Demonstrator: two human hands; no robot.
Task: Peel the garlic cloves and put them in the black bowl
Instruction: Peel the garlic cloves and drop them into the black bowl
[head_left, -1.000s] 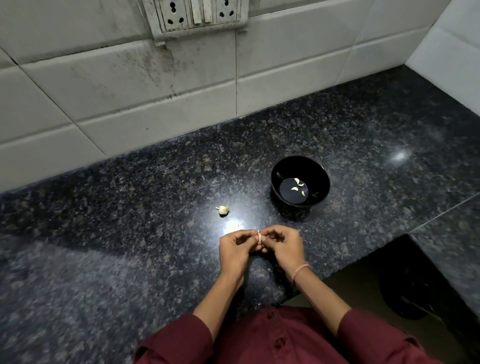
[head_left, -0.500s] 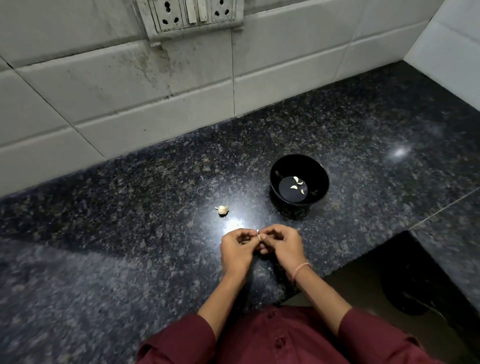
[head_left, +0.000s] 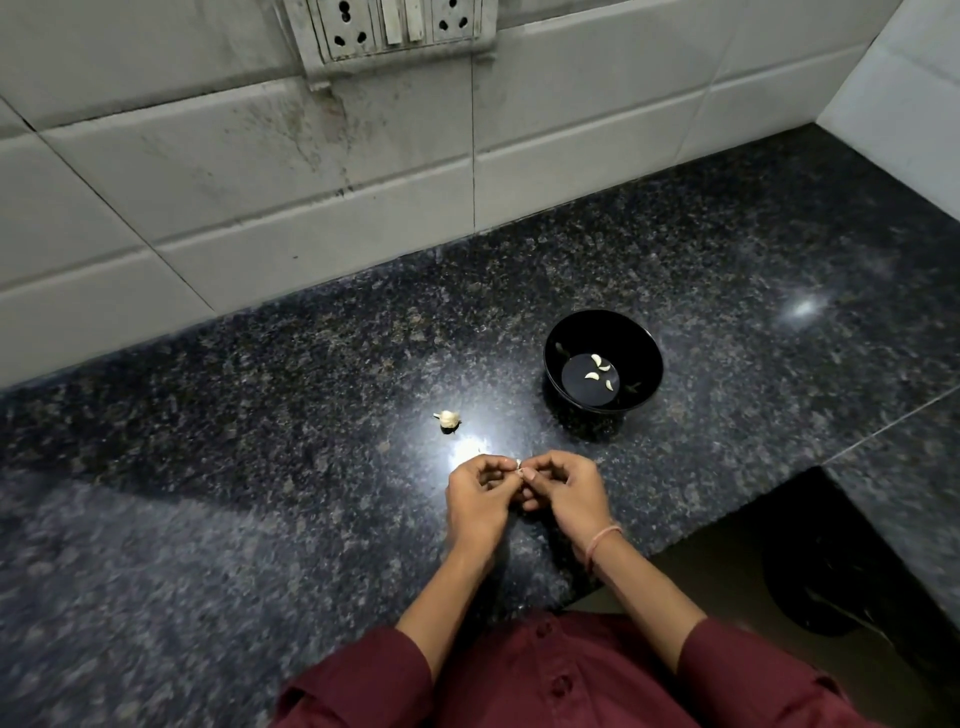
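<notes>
Both hands low over the dark speckled tabletop (head_left: 249, 426), near its front edge. My left hand (head_left: 480, 499) and right hand (head_left: 569, 491) meet fingertip to fingertip, both with fingers curled, pinching one small garlic clove (head_left: 519, 462) between them; only a pale sliver of it shows. Whether its skin is on or off, I cannot tell.

Black bowl (head_left: 628, 340) stands beyond my right hand, apart from it. Four peeled cloves (head_left: 592, 375) lie on its bottom.

A garlic remnant (head_left: 448, 419), papery and pale, sits on the tabletop left of the bowl, beyond my left hand.

Pink band (head_left: 602, 543) on my right wrist. Socket panel (head_left: 395, 26) on the tiled wall behind.
</notes>
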